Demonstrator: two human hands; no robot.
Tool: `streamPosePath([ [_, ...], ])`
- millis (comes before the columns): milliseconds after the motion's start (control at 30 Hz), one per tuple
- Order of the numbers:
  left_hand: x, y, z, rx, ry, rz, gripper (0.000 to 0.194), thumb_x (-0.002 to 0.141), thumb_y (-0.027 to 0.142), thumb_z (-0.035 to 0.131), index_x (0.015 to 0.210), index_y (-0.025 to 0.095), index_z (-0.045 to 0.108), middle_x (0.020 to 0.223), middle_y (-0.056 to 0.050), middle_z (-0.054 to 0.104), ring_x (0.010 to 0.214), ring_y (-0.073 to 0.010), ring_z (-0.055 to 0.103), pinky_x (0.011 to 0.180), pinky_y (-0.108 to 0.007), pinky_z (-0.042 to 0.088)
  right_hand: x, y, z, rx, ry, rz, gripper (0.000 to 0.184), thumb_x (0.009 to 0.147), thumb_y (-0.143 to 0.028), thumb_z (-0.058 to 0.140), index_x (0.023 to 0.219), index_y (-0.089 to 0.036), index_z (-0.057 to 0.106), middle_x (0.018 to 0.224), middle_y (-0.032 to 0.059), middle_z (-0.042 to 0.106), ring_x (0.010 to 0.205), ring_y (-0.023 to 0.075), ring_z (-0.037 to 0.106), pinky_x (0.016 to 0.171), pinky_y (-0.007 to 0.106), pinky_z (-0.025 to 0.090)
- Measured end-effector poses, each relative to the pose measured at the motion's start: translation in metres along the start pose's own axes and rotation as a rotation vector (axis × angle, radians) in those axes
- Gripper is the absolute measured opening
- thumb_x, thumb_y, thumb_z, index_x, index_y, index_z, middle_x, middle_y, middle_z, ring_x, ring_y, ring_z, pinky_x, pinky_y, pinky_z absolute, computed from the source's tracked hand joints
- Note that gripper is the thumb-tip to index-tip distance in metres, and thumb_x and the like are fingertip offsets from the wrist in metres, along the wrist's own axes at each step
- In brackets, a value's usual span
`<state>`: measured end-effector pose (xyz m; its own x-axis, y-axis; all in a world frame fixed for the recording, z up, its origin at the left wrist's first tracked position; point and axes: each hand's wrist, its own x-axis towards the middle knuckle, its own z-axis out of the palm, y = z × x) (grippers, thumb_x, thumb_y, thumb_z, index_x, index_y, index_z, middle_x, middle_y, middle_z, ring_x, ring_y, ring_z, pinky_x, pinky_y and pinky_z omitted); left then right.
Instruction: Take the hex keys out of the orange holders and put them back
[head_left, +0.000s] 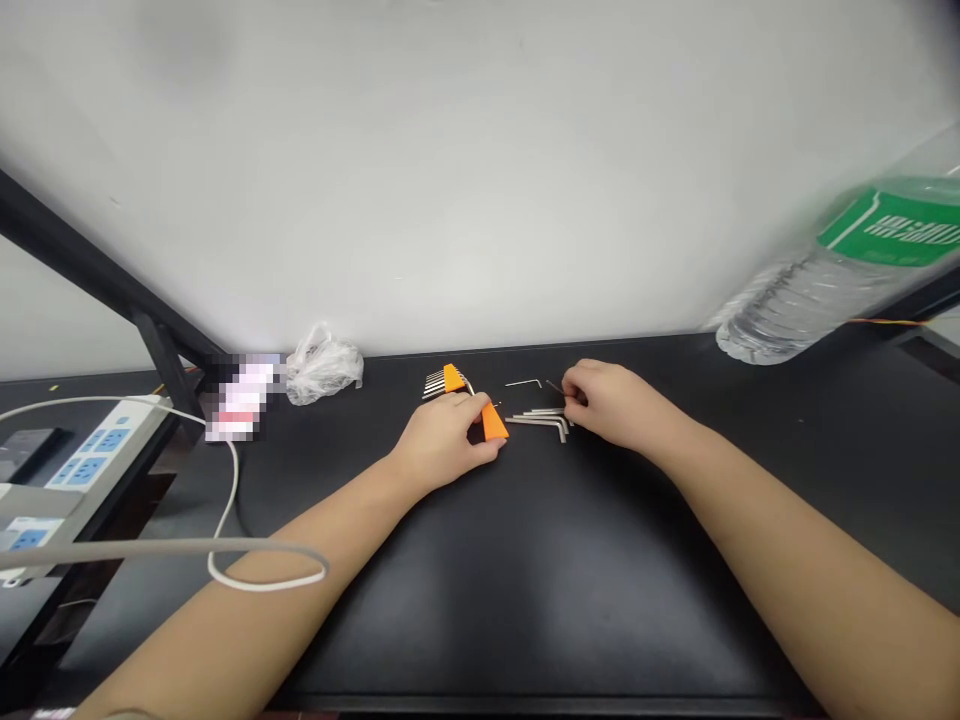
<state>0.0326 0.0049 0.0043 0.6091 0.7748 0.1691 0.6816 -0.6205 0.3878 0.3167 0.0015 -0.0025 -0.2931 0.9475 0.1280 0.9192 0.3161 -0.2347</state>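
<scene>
My left hand (446,440) grips an orange hex key holder (494,422) between thumb and fingers, just left of the middle of the black table. Behind that hand lies a second orange holder piece (454,377) with several metal keys sticking out to its left. My right hand (604,400) pinches a thin dark hex key (554,386) whose end shows left of the fingertips. Between the hands several silver L-shaped hex keys (544,421) lie in a loose bunch. One small hex key (524,383) lies apart, farther back.
A crumpled clear plastic bag (324,366) sits at the back left, beside a blurred-out item (244,398). A white cable (232,490) loops over my left forearm. Far left is a power strip (101,450). A large water bottle (817,280) stands at the right by the wall.
</scene>
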Motion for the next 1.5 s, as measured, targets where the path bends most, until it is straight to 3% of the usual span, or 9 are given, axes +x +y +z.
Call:
streamPosePath([
  [267,0.0,0.0,0.0,0.008,-0.003,0.006,0.029,0.084,0.043,0.071,0.103,0.024,0.06,0.094,-0.002,0.068,0.092,-0.0212,0.064,0.073,-0.029,0.051,-0.002,0.011,-0.005,0.144,0.024,0.123,0.008,0.079,-0.021,0.058,0.086,-0.024,0.062,0.077,-0.0005,0.07,0.069,0.0172,0.063,0.065,0.028,0.044],
  [467,0.0,0.0,0.0,0.008,-0.019,-0.014,0.031,0.084,0.045,0.07,0.105,0.025,0.061,0.094,-0.002,0.067,0.091,-0.0208,0.064,0.074,-0.029,0.051,-0.004,0.016,-0.007,0.075,-0.079,0.019,0.019,0.086,-0.023,0.055,0.091,-0.024,0.073,0.09,0.0027,0.073,0.079,0.0201,0.066,0.073,0.031,0.048],
  [600,0.0,0.001,-0.001,0.017,-0.024,-0.021,0.031,0.085,0.045,0.07,0.107,0.025,0.061,0.095,-0.003,0.067,0.092,-0.0209,0.064,0.075,-0.029,0.051,-0.007,0.007,-0.01,0.114,-0.082,-0.052,0.021,0.089,-0.027,0.056,0.099,-0.022,0.074,0.105,0.0064,0.07,0.083,0.0198,0.066,0.076,0.032,0.051],
  [767,-0.001,0.002,-0.002,0.01,-0.021,-0.011,0.029,0.085,0.044,0.07,0.103,0.025,0.061,0.095,-0.002,0.067,0.093,-0.0208,0.064,0.074,-0.028,0.05,-0.015,-0.019,-0.01,0.177,-0.157,-0.053,0.02,0.089,-0.039,0.062,0.099,-0.024,0.069,0.103,0.0059,0.066,0.078,0.0198,0.063,0.066,0.032,0.05],
  [967,0.0,0.002,-0.001,0.003,-0.016,-0.01,0.029,0.085,0.042,0.07,0.105,0.024,0.06,0.094,-0.002,0.068,0.092,-0.0206,0.064,0.074,-0.028,0.05,-0.016,-0.031,-0.001,0.179,-0.097,-0.093,0.017,0.092,-0.033,0.058,0.102,-0.024,0.07,0.103,0.0068,0.065,0.084,0.0208,0.063,0.069,0.033,0.051],
  [1100,0.0,0.003,-0.001,0.007,-0.02,-0.002,0.028,0.085,0.043,0.07,0.103,0.024,0.06,0.095,-0.002,0.069,0.093,-0.0208,0.065,0.073,-0.029,0.049,-0.003,-0.021,0.011,0.133,0.073,-0.09,0.034,0.098,-0.04,0.054,0.123,-0.023,0.069,0.128,0.011,0.064,0.108,0.028,0.062,0.089,0.042,0.053],
  [1200,0.0,0.003,-0.001,0.007,-0.026,-0.006,0.026,0.085,0.042,0.07,0.101,0.023,0.06,0.097,-0.003,0.069,0.095,-0.0213,0.065,0.074,-0.029,0.049,0.004,-0.009,0.017,0.01,0.079,-0.12,0.039,0.102,-0.038,0.048,0.132,-0.024,0.067,0.141,0.0105,0.06,0.121,0.0342,0.055,0.095,0.051,0.051],
  [1367,0.0,0.002,-0.002,0.009,-0.019,-0.01,0.029,0.085,0.043,0.071,0.104,0.024,0.06,0.096,-0.003,0.069,0.094,-0.0214,0.065,0.075,-0.03,0.05,-0.006,0.002,0.008,-0.084,0.004,-0.141,0.039,0.103,-0.033,0.043,0.126,-0.019,0.071,0.137,0.0121,0.063,0.116,0.0328,0.057,0.095,0.048,0.052],
  [1500,0.0,0.003,-0.002,0.01,-0.023,-0.011,0.028,0.085,0.043,0.07,0.102,0.024,0.06,0.095,-0.002,0.068,0.091,-0.0208,0.064,0.073,-0.029,0.049,-0.02,-0.01,-0.007,-0.06,-0.084,-0.183,0.034,0.101,-0.035,0.046,0.115,-0.021,0.074,0.126,0.0117,0.065,0.108,0.0298,0.061,0.091,0.045,0.054],
])
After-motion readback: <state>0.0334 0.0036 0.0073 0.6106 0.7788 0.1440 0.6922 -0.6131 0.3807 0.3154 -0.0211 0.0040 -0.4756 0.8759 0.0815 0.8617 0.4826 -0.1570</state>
